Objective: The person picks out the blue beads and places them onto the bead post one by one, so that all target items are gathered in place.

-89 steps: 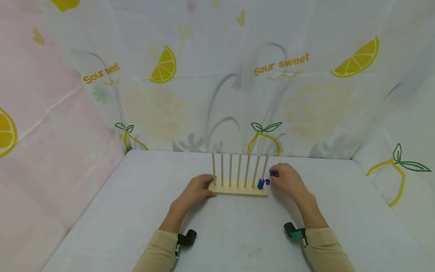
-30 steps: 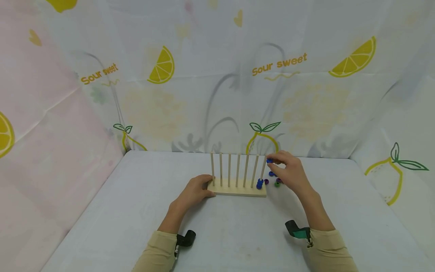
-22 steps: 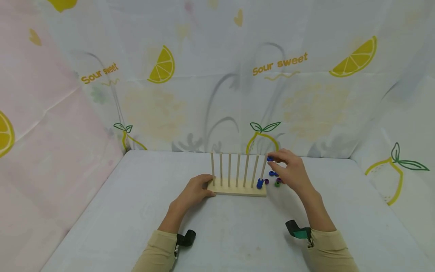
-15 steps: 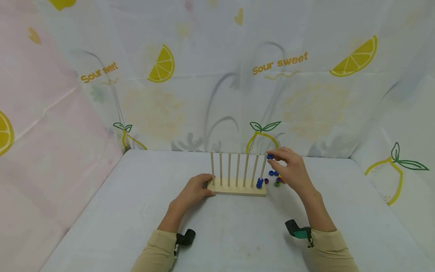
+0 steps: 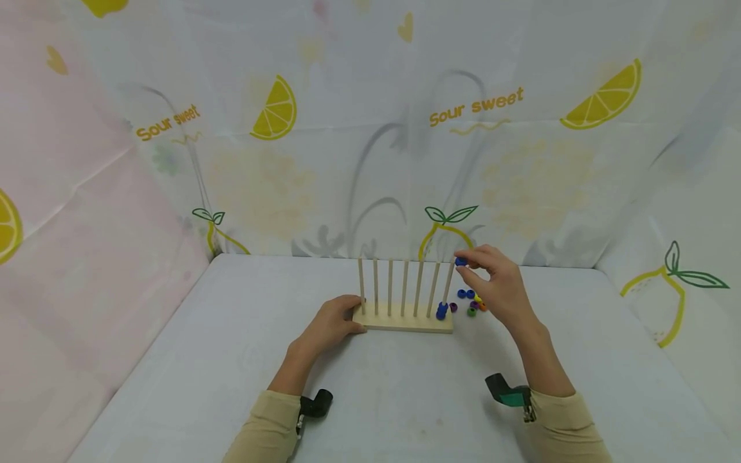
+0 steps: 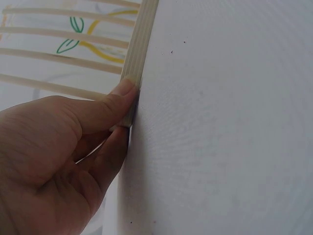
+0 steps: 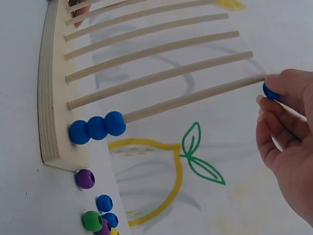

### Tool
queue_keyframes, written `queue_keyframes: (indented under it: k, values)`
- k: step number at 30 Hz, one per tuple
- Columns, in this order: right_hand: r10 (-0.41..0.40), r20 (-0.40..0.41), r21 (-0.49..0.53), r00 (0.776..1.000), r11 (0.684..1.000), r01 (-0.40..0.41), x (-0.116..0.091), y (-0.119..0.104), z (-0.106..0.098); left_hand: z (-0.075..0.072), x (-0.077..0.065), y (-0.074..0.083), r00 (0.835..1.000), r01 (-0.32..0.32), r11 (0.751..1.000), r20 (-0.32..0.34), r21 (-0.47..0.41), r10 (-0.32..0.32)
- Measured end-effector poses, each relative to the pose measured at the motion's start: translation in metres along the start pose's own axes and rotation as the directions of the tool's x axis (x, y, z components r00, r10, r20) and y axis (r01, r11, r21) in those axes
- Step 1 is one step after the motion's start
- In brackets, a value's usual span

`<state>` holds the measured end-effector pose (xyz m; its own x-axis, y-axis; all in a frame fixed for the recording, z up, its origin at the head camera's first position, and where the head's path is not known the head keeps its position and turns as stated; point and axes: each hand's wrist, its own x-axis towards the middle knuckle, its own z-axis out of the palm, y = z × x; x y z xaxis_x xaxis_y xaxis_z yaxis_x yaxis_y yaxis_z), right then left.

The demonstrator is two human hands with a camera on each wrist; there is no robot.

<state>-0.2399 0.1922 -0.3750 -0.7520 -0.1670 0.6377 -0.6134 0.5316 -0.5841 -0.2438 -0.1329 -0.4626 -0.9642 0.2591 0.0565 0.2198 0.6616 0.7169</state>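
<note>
A pale wooden base (image 5: 405, 323) with several upright pegs stands on the white table. My left hand (image 5: 328, 325) grips its left end; in the left wrist view the thumb (image 6: 115, 100) lies along the front edge, with fingers underneath or behind. Three blue beads (image 7: 98, 128) are stacked at the foot of the rightmost peg (image 7: 195, 98). My right hand (image 5: 496, 283) pinches another blue bead (image 7: 270, 91) between thumb and fingers, right at the tip of that peg. Whether the peg has entered its hole is hidden by the fingers.
Loose beads lie on the table right of the base: a purple bead (image 7: 85, 179), a green bead (image 7: 92, 221), blue beads (image 5: 466, 294), and yellow and orange ones beneath the right hand. A lemon-print cloth (image 5: 359, 128) hangs behind the table.
My right hand has picked up a blue bead from the table and raised it to the top of the rightmost peg, rising slightly in the last second. The left hand keeps its place.
</note>
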Motion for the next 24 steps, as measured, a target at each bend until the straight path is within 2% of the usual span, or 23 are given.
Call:
queue_keyframes:
  k: [7,14,24]
  values:
    - [-0.005,-0.025,-0.038,1.000,0.999,0.004,0.001,-0.005,0.002,0.000,0.000,0.001,1.000,0.004,1.000,-0.002,0.004,-0.004]
    - [-0.027,-0.037,-0.029,0.999,0.999,0.026,0.001,-0.008,0.007,0.000,0.000,0.000,1.000,0.011,1.000,0.001,0.001,-0.011]
    - [-0.015,-0.046,-0.036,0.999,0.999,0.013,0.001,-0.010,0.011,0.000,0.001,-0.001,1.000,0.005,1.000,0.004,-0.002,-0.005]
